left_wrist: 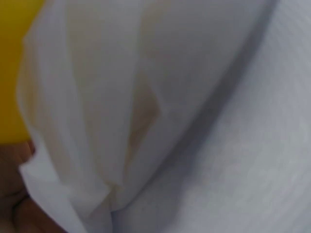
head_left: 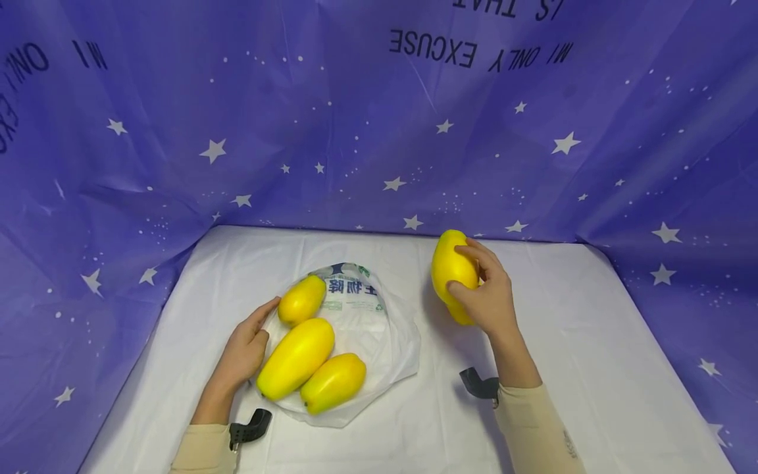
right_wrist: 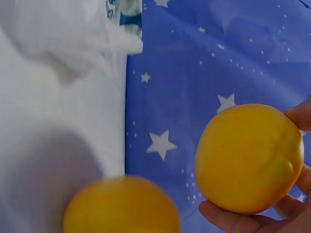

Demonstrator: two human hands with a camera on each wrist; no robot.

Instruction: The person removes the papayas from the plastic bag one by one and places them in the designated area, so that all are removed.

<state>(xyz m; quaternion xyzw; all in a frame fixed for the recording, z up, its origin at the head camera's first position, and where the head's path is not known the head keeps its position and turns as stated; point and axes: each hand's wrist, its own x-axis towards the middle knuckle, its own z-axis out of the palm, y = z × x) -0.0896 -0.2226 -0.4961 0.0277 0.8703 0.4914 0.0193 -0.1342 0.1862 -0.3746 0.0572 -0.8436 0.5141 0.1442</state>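
White tablecloth [head_left: 592, 349]: open at right, back edge behind held papaya [head_left: 451, 266] | plastic bag [head_left: 367, 332], left of center: three papayas [head_left: 296, 359] inside | right hand [head_left: 490, 293], right of center: curled round held papaya, another papaya [right_wrist: 121, 206] below | left hand [head_left: 243, 349]: at bag's left rim, unable to tell grip

3 ylw fruits [head_left: 296, 359] in wht bag [head_left: 405, 349]

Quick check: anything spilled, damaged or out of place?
Nothing stands out. Three oblong, smooth yellow fruits lie in the open white plastic bag, with no visible spill or damage. The right hand holds a fourth fruit, which hides much of a fifth fruit in the head view.
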